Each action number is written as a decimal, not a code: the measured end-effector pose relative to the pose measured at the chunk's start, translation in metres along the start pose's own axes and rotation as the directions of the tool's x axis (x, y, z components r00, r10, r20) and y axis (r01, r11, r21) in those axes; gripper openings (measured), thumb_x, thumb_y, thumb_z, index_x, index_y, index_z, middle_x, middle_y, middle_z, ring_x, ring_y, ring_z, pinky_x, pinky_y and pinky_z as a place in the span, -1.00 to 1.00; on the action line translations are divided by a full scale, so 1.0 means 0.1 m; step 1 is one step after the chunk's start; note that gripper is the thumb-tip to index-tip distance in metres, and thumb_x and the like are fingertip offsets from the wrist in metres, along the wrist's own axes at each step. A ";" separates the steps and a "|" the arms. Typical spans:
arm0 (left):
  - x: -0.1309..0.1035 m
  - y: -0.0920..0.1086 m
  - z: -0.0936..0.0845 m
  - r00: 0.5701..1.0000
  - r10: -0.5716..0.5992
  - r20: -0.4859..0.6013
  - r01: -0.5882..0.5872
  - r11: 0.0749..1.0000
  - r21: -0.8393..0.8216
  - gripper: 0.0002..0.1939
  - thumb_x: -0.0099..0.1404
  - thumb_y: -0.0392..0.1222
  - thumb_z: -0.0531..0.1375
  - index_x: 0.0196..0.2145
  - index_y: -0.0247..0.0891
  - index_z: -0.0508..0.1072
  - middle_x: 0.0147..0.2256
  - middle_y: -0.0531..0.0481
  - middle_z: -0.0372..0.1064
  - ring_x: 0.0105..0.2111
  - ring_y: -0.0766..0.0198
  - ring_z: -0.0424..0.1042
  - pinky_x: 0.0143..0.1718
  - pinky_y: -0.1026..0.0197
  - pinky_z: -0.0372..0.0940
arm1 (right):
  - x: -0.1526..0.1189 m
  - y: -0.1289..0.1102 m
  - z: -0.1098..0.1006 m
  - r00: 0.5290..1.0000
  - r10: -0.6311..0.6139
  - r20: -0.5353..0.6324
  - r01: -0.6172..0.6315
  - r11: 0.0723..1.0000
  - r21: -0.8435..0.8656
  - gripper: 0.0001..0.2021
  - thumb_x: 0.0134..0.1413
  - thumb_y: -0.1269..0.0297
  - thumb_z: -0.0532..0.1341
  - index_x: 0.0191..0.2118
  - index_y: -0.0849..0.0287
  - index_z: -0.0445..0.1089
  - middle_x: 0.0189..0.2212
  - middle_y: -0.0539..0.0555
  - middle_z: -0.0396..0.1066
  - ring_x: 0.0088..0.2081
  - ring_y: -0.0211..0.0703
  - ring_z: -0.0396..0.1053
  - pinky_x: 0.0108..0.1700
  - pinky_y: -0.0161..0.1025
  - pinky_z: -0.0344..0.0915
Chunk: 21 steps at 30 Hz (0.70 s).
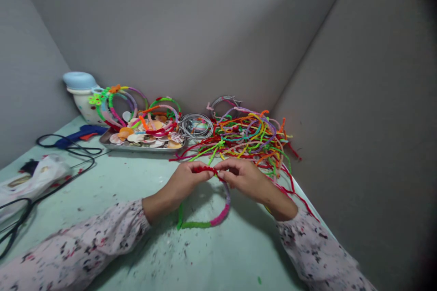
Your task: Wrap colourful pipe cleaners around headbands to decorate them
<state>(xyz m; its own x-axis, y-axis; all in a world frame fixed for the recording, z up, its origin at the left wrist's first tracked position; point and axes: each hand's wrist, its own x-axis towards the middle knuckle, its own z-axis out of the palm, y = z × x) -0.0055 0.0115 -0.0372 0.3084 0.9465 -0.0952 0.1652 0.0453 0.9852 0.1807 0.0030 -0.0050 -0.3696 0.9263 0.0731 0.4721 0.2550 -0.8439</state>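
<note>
Floral sleeves (92, 236) lie nearest; left hand (184, 179) and right hand (247, 179) pinch red pipe cleaner (202, 169) at ring's (221, 216) one o'clock, seemingly for tightness.

The fuzzy hoop (221, 215) has green, pink, lavender and red sections. It bends sharply at its green corner.

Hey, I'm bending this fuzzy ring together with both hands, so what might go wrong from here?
The red section of the ring is pinched between your left hand and right hand; it might spring loose if either lets go. The pile of fuzzy stems lies just beyond your fingers, so a loose strand could snag.
</note>
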 end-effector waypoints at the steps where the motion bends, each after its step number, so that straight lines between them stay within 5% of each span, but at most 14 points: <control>1: 0.00 0.00 0.00 1.000 0.000 0.004 0.000 1.000 0.001 -0.80 0.08 -0.09 0.21 -0.41 -0.28 0.50 -0.58 0.07 0.29 -0.58 0.38 0.14 -0.54 0.30 -0.01 | 0.00 0.01 0.01 1.000 -0.005 0.003 0.005 1.000 0.010 -0.81 0.01 0.41 0.15 -0.26 0.18 0.48 -0.48 -0.03 0.40 -0.49 -0.34 0.26 -0.46 -0.41 0.17; 11: 0.02 0.00 0.00 1.000 0.013 0.023 -0.011 0.996 -0.084 -0.84 0.07 -0.12 0.21 -0.42 -0.26 0.45 -0.61 0.15 0.19 -0.61 0.41 0.05 -0.56 0.30 -0.09 | 0.00 0.04 0.00 0.995 0.085 0.052 -0.089 0.992 0.090 -0.85 0.02 0.30 0.18 -0.31 0.22 0.46 -0.52 -0.04 0.38 -0.50 -0.32 0.27 -0.45 -0.38 0.17; 21: 0.03 -0.05 -0.02 1.000 0.021 -0.021 -0.022 0.998 -0.053 -0.79 0.11 -0.05 0.20 -0.39 -0.26 0.46 -0.62 0.14 0.17 -0.61 0.40 0.06 -0.57 0.30 -0.09 | -0.03 0.04 0.19 0.974 -0.037 -0.223 -0.013 0.976 -0.219 -0.87 0.04 0.35 0.16 -0.34 0.15 0.47 -0.44 -0.01 0.46 -0.41 -0.25 0.34 -0.32 -0.32 0.21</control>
<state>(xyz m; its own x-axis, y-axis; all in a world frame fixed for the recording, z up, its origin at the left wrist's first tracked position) -0.0072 0.0147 -0.0419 0.2922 0.9537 -0.0717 0.1083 0.0414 0.9933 0.1678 -0.0040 -0.0185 -0.1993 0.9546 0.2214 0.6409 0.2978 -0.7075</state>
